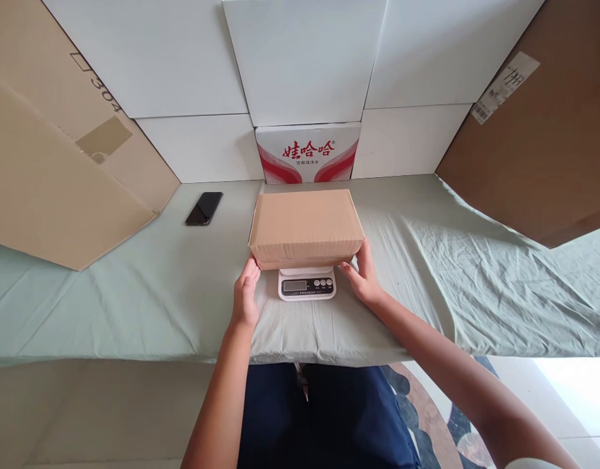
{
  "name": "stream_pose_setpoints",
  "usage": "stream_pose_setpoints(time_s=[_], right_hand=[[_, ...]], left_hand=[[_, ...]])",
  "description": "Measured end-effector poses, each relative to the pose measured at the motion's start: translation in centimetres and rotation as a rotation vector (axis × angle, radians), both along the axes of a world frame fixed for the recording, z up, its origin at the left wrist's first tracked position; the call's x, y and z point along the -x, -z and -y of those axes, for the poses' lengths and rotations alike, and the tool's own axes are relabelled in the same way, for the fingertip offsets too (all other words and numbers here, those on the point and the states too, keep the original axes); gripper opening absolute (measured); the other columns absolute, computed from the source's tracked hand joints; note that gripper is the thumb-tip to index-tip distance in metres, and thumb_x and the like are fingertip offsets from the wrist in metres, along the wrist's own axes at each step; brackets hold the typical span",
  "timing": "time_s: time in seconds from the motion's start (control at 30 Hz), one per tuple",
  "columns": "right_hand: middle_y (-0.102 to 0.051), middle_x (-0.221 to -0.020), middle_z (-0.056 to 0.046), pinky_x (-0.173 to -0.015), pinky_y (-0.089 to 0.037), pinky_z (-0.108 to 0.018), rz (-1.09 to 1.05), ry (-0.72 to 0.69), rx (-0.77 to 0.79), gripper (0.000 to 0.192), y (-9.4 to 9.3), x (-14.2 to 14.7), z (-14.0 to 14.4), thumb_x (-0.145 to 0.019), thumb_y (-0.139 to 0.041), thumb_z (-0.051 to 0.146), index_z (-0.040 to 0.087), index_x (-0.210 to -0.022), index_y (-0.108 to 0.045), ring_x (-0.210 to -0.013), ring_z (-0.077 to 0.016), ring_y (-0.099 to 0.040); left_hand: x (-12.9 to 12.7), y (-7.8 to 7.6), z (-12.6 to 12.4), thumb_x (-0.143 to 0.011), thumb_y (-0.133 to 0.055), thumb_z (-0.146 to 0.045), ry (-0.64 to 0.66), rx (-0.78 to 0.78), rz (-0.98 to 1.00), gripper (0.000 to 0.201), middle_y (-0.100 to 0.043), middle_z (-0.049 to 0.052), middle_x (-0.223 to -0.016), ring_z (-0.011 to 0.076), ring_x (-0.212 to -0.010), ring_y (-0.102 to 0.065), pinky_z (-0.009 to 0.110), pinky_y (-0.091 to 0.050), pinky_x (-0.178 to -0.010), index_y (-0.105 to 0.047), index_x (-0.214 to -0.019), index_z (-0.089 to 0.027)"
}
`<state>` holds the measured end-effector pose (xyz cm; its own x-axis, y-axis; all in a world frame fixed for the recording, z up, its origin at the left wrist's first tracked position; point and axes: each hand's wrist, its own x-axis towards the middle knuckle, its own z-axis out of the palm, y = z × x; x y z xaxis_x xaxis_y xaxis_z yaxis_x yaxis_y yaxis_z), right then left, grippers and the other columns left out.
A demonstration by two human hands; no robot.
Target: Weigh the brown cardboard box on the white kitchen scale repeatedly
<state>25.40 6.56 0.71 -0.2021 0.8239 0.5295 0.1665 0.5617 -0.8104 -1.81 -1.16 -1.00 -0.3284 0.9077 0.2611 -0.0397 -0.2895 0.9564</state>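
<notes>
The box [307, 225] is sitting on the scale [307, 284] mid-bench [133, 306]. The left hand [245, 294] and right hand [362, 277] are touching its near corners, fingers loosely apart, seemingly weighing it; reading the display needs the hands off.

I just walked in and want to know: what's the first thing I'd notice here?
Probably the brown cardboard box in the middle, sitting on a small white kitchen scale. The left hand and right hand touch its near corners. A black phone lies to the left on the green cloth.
</notes>
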Motion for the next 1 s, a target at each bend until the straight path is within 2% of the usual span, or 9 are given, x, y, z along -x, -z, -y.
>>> stream_pose_setpoints(time_s=[0.13, 0.3, 0.53, 0.73, 0.87, 1.0], right_hand=[[-0.049, -0.141, -0.011, -0.114, -0.047, -0.063, -0.003, 0.007, 0.006, 0.061, -0.08, -0.06, -0.03, -0.093, -0.057, 0.063, 0.038, -0.147, -0.045, -0.134, -0.0353, -0.047], [-0.048, -0.151, -0.011, -0.110, -0.049, -0.059, -0.064, 0.038, 0.003, 0.068, -0.42, -0.18, 0.26, -0.093, -0.055, 0.064, 0.037, -0.154, -0.037, -0.136, -0.0366, -0.051], [-0.054, -0.148, -0.011, -0.104, -0.052, -0.055, -0.070, 0.063, -0.016, 0.066, -0.68, -0.11, 0.36, -0.093, -0.056, 0.063, 0.035, -0.151, -0.041, -0.130, -0.0349, -0.057], [-0.044, -0.159, -0.010, -0.109, -0.048, -0.062, -0.142, 0.048, 0.011, 0.071, 0.03, -0.43, -0.06, -0.092, -0.058, 0.063, 0.037, -0.154, -0.036, -0.139, -0.0374, -0.052], [-0.038, -0.166, -0.007, -0.117, -0.043, -0.064, -0.151, -0.018, 0.024, 0.074, 0.15, -0.41, -0.18, -0.093, -0.056, 0.064, 0.039, -0.158, -0.030, -0.147, -0.0368, -0.046], [-0.025, -0.173, -0.002, -0.123, -0.039, -0.065, -0.109, -0.047, 0.028, 0.083, -0.20, -0.05, 0.28, -0.094, -0.056, 0.064, 0.041, -0.163, -0.017, -0.154, -0.0362, -0.038]], left_hand=[[0.07, -0.19, 0.13, -0.090, -0.048, -0.077, 0.019, -0.028, -0.028, 0.078, -0.051, 0.011, -0.160, 0.0344, -0.153, -0.040, 0.051, -0.031, -0.128, -0.057, -0.150, -0.027], [0.19, -0.10, 0.06, -0.090, -0.046, -0.079, 0.024, -0.036, -0.033, 0.081, -0.051, 0.012, -0.160, 0.0348, -0.153, -0.041, 0.051, -0.032, -0.128, -0.056, -0.151, -0.026], [0.10, -0.25, 0.01, -0.087, -0.047, -0.081, 0.019, -0.024, -0.028, 0.086, -0.050, 0.014, -0.161, 0.0356, -0.153, -0.040, 0.050, -0.031, -0.128, -0.056, -0.150, -0.023], [0.03, -0.86, -0.04, -0.085, -0.047, -0.084, -0.033, -0.063, 0.019, 0.093, -0.040, 0.013, -0.167, 0.0347, -0.156, -0.034, 0.051, -0.029, -0.128, -0.045, -0.158, -0.027], [0.09, -0.78, -0.14, -0.085, -0.045, -0.085, -0.032, -0.057, 0.021, 0.091, -0.043, 0.012, -0.166, 0.0344, -0.156, -0.034, 0.050, -0.028, -0.128, -0.049, -0.155, -0.028], [0.17, -0.07, 0.03, -0.084, -0.046, -0.086, -0.001, -0.012, -0.027, 0.094, -0.047, 0.015, -0.163, 0.0369, -0.155, -0.036, 0.052, -0.030, -0.128, -0.052, -0.153, -0.023]])
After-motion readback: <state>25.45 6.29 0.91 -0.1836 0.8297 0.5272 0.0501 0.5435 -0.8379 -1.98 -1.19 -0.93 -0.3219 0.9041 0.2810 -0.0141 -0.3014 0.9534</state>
